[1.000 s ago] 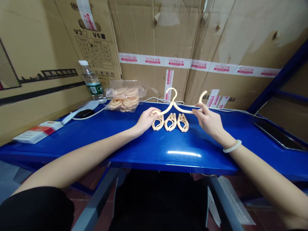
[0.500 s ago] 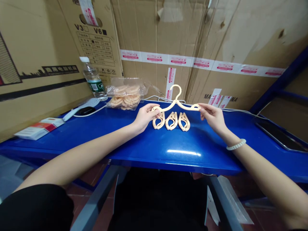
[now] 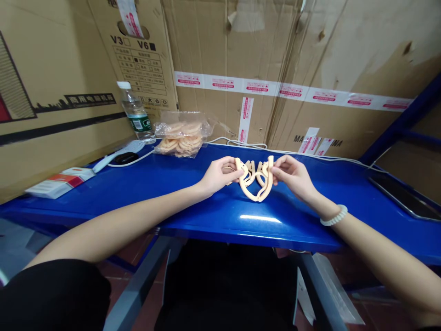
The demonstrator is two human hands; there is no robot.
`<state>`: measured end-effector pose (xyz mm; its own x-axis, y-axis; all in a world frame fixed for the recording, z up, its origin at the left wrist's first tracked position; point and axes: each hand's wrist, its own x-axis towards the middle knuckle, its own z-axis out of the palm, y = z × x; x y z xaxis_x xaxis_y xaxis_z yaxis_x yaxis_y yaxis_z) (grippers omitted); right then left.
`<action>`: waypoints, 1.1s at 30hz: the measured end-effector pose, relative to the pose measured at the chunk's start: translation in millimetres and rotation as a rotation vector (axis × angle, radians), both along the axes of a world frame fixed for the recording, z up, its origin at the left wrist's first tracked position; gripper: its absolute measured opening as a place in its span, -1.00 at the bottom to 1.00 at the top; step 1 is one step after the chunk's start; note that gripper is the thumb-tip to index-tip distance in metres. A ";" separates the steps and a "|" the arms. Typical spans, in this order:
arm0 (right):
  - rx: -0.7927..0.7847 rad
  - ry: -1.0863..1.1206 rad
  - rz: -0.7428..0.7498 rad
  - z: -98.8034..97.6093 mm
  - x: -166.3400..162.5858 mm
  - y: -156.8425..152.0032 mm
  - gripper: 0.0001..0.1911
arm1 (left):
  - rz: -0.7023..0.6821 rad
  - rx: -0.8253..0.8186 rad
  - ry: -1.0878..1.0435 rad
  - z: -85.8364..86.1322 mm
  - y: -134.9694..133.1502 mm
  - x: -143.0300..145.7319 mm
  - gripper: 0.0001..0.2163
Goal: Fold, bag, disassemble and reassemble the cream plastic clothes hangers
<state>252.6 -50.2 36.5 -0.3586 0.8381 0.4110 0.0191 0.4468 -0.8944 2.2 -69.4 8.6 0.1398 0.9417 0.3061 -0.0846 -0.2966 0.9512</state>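
Observation:
A cream plastic folding hanger [image 3: 255, 179] with clips is held just above the blue table [image 3: 193, 207], its two arms folded up together into a V. My left hand [image 3: 218, 174] pinches the left arm and my right hand [image 3: 291, 177] pinches the right arm. The clips are bunched between the arms. A white bead bracelet [image 3: 333, 215] sits on my right wrist.
A clear bag of more cream clips [image 3: 181, 138] lies at the back, beside a water bottle [image 3: 136, 112]. A white cable and remote-like device [image 3: 119, 154] and a red-and-white box [image 3: 58, 181] lie left. A dark tablet [image 3: 401, 195] lies right. Cardboard boxes [image 3: 241, 59] wall the back.
The hanger was spread wide with its hook up and three clips hanging. Both hands have come together and folded its arms into a V, lowering it toward the table.

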 end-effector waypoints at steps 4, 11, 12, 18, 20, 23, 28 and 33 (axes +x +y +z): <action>0.025 -0.216 0.152 2.7 -2.7 -8.3 -0.65 | 0.006 0.033 -0.002 0.9 -0.5 -0.6 -0.61; 0.046 -0.216 0.148 -3.3 0.1 -5.8 -0.64 | 0.076 0.064 -0.098 0.4 2.0 -3.5 -0.62; 0.054 -0.218 0.143 -4.2 0.5 -5.0 -0.63 | 0.078 0.092 -0.091 0.7 1.3 -3.8 -0.64; 0.104 -0.272 0.166 -5.1 -0.6 -8.7 -0.62 | -0.062 0.234 0.048 0.5 -0.4 -3.3 -0.80; 0.114 -0.297 0.193 -4.2 -1.5 -11.3 -0.60 | -0.104 0.246 0.086 -0.8 0.4 -2.6 -0.79; 0.134 -0.292 0.193 -3.3 -1.5 -12.1 -0.57 | -0.094 0.213 0.097 -1.8 0.8 -3.0 -0.74; 0.148 -0.228 0.179 -3.3 0.7 -8.8 -0.55 | -0.056 0.123 0.049 0.1 -0.7 -5.4 -0.68; 0.121 -0.283 0.215 -4.4 1.7 -8.2 -0.64 | -0.136 0.134 0.072 -1.5 -0.1 -3.5 -0.71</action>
<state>254.2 -58.4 32.1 -0.6350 0.6827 0.3615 0.1523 0.5695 -0.8078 -1.3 -69.5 7.1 0.2889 0.8640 0.4124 -0.0662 -0.4117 0.9089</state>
